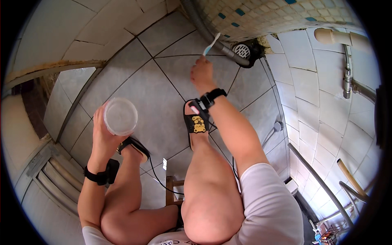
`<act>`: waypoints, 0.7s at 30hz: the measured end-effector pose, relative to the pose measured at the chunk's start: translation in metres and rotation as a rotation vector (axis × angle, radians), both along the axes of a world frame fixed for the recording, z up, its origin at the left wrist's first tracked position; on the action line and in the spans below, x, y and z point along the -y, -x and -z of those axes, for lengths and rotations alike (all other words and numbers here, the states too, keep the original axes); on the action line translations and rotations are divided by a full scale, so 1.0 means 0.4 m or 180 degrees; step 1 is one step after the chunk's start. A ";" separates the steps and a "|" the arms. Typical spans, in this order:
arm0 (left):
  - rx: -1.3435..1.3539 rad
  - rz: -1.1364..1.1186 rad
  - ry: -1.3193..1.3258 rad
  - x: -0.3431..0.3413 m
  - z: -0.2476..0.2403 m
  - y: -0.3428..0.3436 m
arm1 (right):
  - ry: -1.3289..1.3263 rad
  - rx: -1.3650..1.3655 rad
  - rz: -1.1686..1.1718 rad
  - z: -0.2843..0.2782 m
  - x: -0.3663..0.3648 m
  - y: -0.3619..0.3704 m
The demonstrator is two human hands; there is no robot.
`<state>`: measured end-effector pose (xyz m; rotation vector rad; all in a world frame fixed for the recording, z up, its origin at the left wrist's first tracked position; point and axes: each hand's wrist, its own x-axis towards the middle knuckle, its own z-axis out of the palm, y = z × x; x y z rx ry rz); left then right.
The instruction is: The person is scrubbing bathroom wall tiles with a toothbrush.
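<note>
My left hand (102,132) is wrapped around a clear, round plastic cup (121,117), its round end facing up toward me. Whether liquid is inside I cannot tell. Further off, my right hand (201,73) is closed around a white and light blue toothbrush (211,45), which points away toward the far wall. The toothbrush's lower part is hidden in the fist. It appears just short of a grey corrugated hose (200,24), above the floor. Both wrists carry black straps with small devices.
Grey tiles cover the floor (151,98). A round white drain cover (241,51) sits by the hose's end. My feet wear black slippers (196,122). A long-handled brush (278,125) leans near the right wall, with pipes beyond. A dark cable (157,175) runs between my legs.
</note>
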<state>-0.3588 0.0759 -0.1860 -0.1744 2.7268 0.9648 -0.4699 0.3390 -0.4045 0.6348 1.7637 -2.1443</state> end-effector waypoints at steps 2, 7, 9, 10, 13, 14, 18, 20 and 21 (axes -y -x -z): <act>-0.0018 0.0034 -0.0069 -0.020 0.007 0.011 | 0.0046 -0.0912 -0.0379 0.004 0.023 0.018; 0.0006 -0.0009 -0.0055 0.001 0.007 -0.002 | 0.0672 0.0754 0.0808 -0.264 0.169 0.088; 0.0004 -0.0008 -0.0072 0.001 0.005 0.003 | 0.0227 0.0365 0.0643 -0.200 0.153 0.066; 0.0063 -0.0039 -0.0114 -0.003 0.000 0.007 | -0.0215 -0.0014 0.0477 -0.151 0.137 0.050; 0.0079 -0.0090 -0.0173 0.010 0.013 -0.001 | -0.1668 -0.0013 0.0563 -0.047 0.102 -0.015; 0.0061 -0.0096 -0.0186 0.018 0.018 -0.007 | -0.1648 -0.0021 0.0542 -0.043 0.112 -0.018; 0.0056 -0.0015 -0.0131 0.008 0.008 -0.007 | -0.0773 -0.0122 0.0753 -0.074 0.152 0.036; 0.0133 -0.0047 -0.0117 0.017 0.006 -0.006 | 0.0030 -0.0126 0.0790 -0.139 0.193 0.085; 0.0136 -0.0070 -0.0089 0.026 0.003 -0.010 | 0.1138 0.0453 0.0923 -0.207 0.219 0.111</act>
